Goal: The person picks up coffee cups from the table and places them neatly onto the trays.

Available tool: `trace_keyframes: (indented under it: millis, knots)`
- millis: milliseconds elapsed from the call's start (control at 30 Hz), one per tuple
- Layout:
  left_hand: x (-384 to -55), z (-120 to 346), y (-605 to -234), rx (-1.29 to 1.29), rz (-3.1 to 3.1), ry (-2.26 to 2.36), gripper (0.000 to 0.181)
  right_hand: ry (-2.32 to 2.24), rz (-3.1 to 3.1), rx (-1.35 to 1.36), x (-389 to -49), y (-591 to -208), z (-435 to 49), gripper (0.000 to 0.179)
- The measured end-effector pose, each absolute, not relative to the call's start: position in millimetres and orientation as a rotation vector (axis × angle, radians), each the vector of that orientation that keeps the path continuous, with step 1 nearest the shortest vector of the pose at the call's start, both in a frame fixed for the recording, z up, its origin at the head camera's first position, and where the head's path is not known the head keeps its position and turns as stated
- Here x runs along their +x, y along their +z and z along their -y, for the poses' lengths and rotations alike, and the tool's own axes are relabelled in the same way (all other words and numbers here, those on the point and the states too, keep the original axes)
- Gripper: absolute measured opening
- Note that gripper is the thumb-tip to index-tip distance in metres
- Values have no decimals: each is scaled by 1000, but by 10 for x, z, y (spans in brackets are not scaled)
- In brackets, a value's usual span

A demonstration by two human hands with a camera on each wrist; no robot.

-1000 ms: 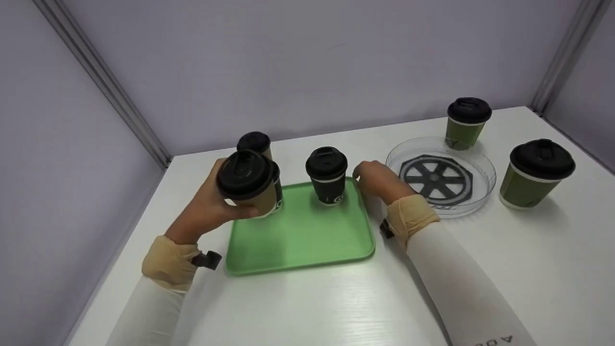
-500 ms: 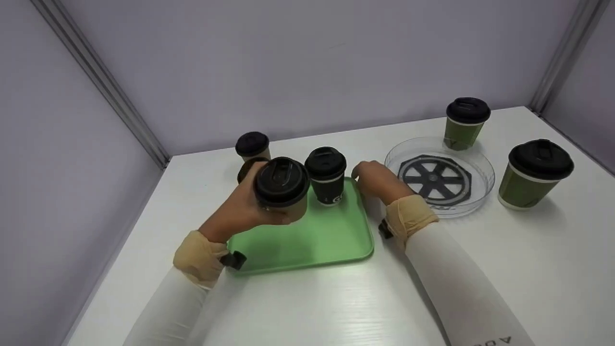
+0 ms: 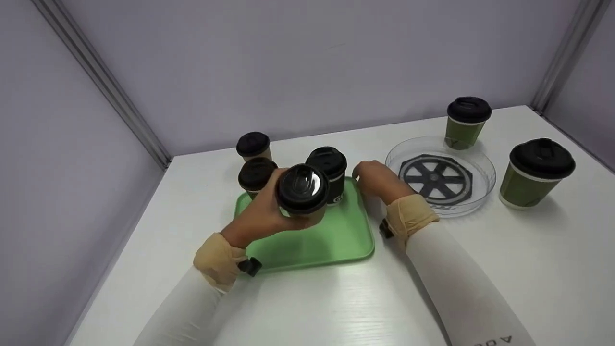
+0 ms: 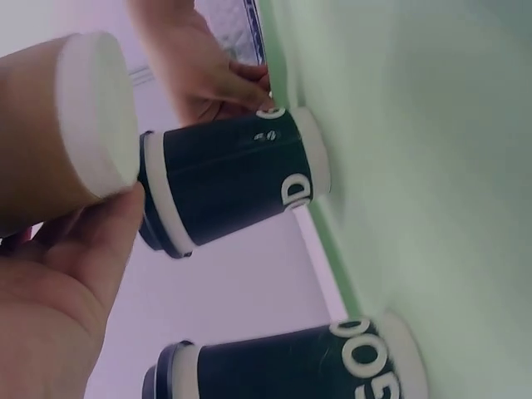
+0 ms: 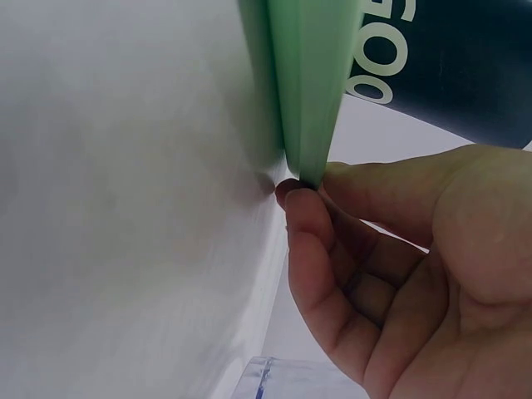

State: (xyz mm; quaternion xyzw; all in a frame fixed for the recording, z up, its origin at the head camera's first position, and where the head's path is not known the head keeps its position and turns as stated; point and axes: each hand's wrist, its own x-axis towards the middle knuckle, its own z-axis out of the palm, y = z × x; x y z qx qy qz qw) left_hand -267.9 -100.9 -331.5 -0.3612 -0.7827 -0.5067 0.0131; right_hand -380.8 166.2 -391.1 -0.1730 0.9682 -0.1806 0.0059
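My left hand [image 3: 262,214] grips a brown paper coffee cup with a black lid [image 3: 302,190], held up over the green tray [image 3: 346,240]. In the left wrist view the cup's white base [image 4: 100,116] hangs clear of the tray surface. Two black lidded cups with white lettering stand on the tray: one at the back right [image 3: 336,190], partly behind the held cup, and one at the back left [image 3: 257,175], partly behind my left hand. My right hand [image 3: 379,182] pinches the tray's far right corner; in the right wrist view, thumb and fingers meet at the rim [image 5: 312,100].
Behind the tray, at the left, stands another brown lidded cup [image 3: 253,144]. To the right sits a round clear dish [image 3: 487,187] with a dark spoked pattern. One green cup [image 3: 463,129] is behind it, another [image 3: 526,187] beside it. Walls [image 3: 307,72] enclose the white table [image 3: 336,307].
My left hand has carried the brown cup rightward over the tray, from the left black cup to in front of the right one. My right hand has stayed at the corner.
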Motion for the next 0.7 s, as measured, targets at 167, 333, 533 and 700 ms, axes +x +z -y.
trace_keyframes:
  millis: [167,333,533,700]
  knots:
    - [-2632,919,-3369,-1091,2448,-1574,83,-574,-3011,-537,-3816,-3921,-1657,32]
    - [-2620,836,-3417,-1015,2481,-1640,82,-554,-3016,-528,-3826,-3922,-1662,31]
    - [-2623,762,-3477,-936,2500,-1692,87,-537,-3035,-566,-3830,-3916,-1670,29]
    - [-2758,710,-3743,-934,2467,-1746,91,-548,-3040,-562,-3831,-3926,-1669,27]
